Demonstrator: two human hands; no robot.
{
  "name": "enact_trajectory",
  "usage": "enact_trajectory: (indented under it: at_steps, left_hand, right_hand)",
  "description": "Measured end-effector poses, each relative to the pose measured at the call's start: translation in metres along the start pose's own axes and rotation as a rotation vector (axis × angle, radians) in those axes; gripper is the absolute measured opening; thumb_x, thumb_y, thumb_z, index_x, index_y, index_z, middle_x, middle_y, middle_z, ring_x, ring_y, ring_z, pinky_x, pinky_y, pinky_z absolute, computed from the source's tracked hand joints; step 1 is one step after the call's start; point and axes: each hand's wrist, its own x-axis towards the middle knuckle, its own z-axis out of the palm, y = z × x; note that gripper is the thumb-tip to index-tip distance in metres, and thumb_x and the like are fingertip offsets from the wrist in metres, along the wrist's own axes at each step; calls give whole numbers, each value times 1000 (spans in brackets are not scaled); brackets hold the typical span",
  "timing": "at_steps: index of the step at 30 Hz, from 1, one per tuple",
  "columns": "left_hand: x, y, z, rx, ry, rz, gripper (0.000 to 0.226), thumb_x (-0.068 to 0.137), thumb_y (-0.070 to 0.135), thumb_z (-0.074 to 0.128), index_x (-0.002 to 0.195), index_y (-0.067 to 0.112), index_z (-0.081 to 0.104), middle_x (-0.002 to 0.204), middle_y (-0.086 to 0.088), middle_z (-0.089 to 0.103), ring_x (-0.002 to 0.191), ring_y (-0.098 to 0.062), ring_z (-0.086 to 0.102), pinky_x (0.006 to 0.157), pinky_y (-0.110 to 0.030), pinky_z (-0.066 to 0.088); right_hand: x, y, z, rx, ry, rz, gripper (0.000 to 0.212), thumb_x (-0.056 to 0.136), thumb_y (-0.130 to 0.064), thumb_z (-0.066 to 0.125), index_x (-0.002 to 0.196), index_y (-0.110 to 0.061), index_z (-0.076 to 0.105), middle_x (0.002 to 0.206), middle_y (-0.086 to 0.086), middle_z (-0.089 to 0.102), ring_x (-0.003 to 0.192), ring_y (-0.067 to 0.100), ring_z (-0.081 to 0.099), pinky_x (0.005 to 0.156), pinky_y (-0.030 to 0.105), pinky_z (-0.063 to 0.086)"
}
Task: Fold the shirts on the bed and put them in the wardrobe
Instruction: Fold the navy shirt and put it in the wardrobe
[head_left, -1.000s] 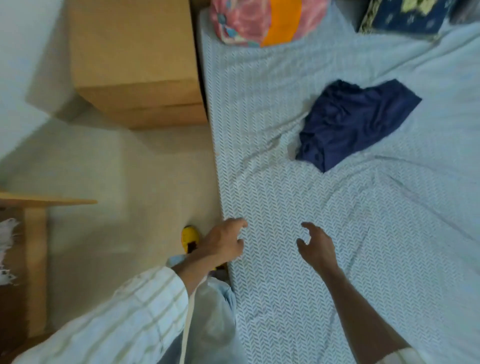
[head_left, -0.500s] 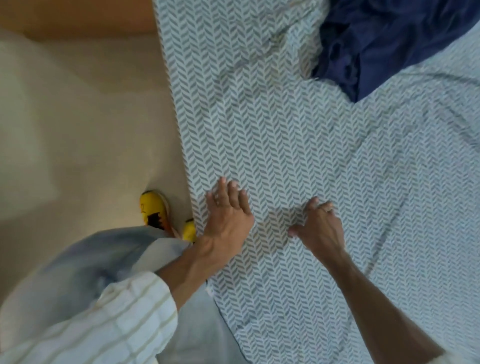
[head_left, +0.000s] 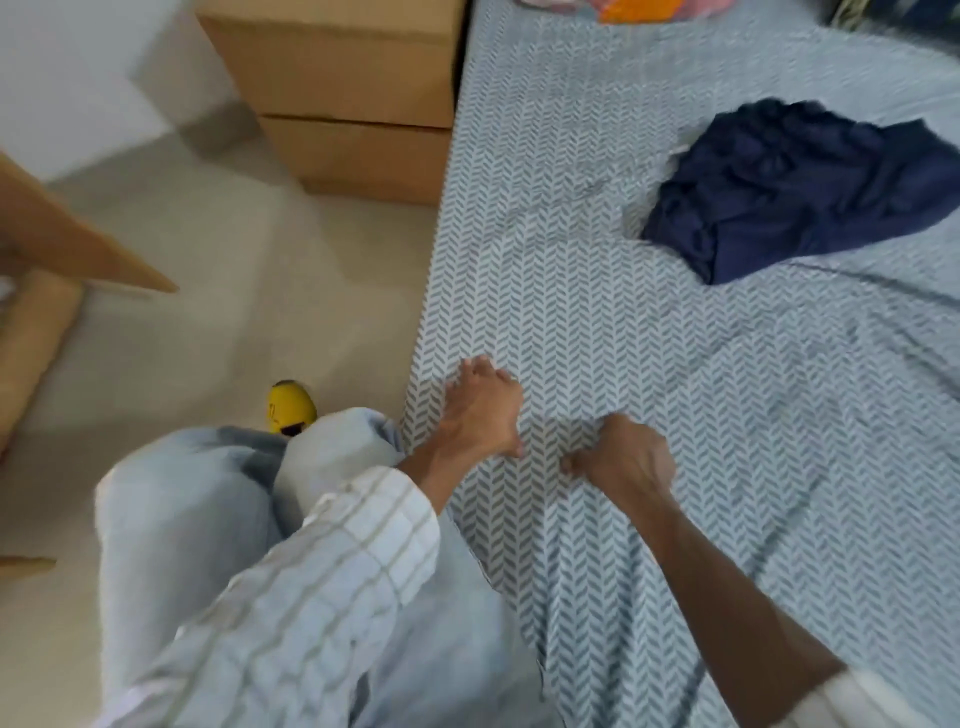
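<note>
Navy shirt (head_left: 800, 192) lies crumpled at upper right, well apart from both hands; left hand (head_left: 480, 413) presses flat on the bed (head_left: 597, 322), right hand (head_left: 626, 457) bunches the sheet.

both hands on the bedsheet (head_left: 597, 291): left hand (head_left: 480, 410) flat, right hand (head_left: 626, 457) bunching fabric, navy shirt (head_left: 795, 182) crumpled far right

Pink-and-orange bundle (head_left: 623, 8) cut off at the top edge; right hand (head_left: 626, 457) fingertips tucked out of sight

Both the left hand (head_left: 480, 410) and right hand (head_left: 626, 454) rest on the herringbone-patterned bed (head_left: 597, 291); the crumpled navy fabric shirt (head_left: 800, 187) lies beyond them, rightward.
</note>
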Motion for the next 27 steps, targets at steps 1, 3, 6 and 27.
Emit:
enact_trajectory:
  at_steps: [1, 3, 6, 27]
  left_hand:
    - [-6, 6, 5, -4, -10, -24, 101, 67, 52, 84, 141, 1, 39, 151, -24, 25, 139, -45, 22, 108, -54, 37]
    - [-13, 14, 14, -3, -43, -52, 108, 69, 49, 84, 149, 2, 28, 158, -24, 15, 143, -48, 15, 112, -57, 33]
    - [-15, 16, 17, 6, 13, -14, 107, 75, 52, 78, 154, 11, 20, 159, -22, 16, 144, -47, 15, 112, -55, 31]
    - [106, 14, -14, 36, 58, 117, 110, 78, 57, 71, 157, 27, -1, 166, -6, -8, 152, -21, -8, 113, -67, 17]
  right_hand:
    - [-6, 3, 2, -6, 19, -41, 76, 68, -59, 79, 120, -9, 56, 119, 16, 64, 117, 37, 56, 89, 40, 49]
    - [-13, 11, 7, 2, 43, -90, 67, 73, -60, 73, 118, -14, 56, 118, 17, 63, 115, 38, 56, 89, 41, 49]
    - [-14, 24, 2, 6, 101, -141, 43, 81, -48, 62, 117, -23, 60, 118, 10, 64, 115, 33, 58, 90, 40, 49]
    - [263, -7, -107, 466, 560, -15, 32, 92, -27, 50, 120, -15, 60, 118, 21, 53, 107, 44, 52, 80, 45, 44]
